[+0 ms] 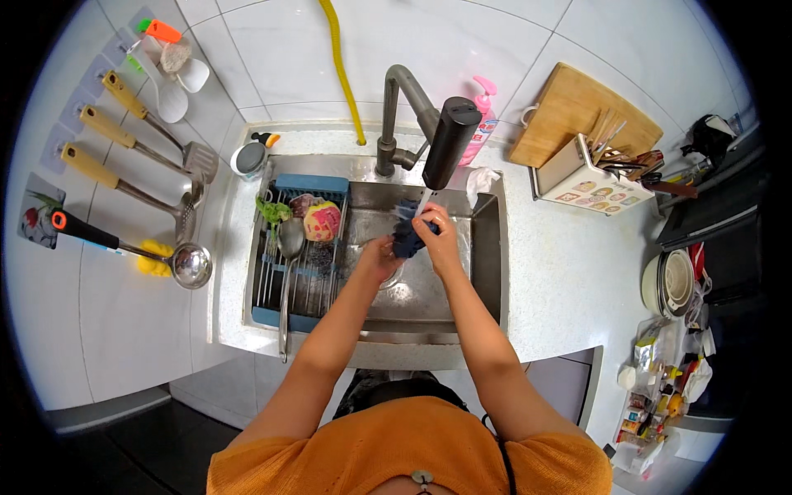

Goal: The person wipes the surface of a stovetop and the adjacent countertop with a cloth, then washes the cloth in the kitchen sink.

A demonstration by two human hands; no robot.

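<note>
Under the black spray head of the grey faucet, a dark blue cloth is held in a stream of water. My left hand grips its lower left side with the fingers closed. From the right, my right hand closes on the cloth's other side, close to the stream. Both hands are above the metal sink, whose floor is wet below them. Parts of the fingers are hidden by the cloth.
A blue drying rack fills the sink's left side, with a large metal spoon, a patterned sponge and greens. A pink pump bottle stands behind the faucet. Ladles and turners hang on the left wall. A cutting board and utensil holder stand right.
</note>
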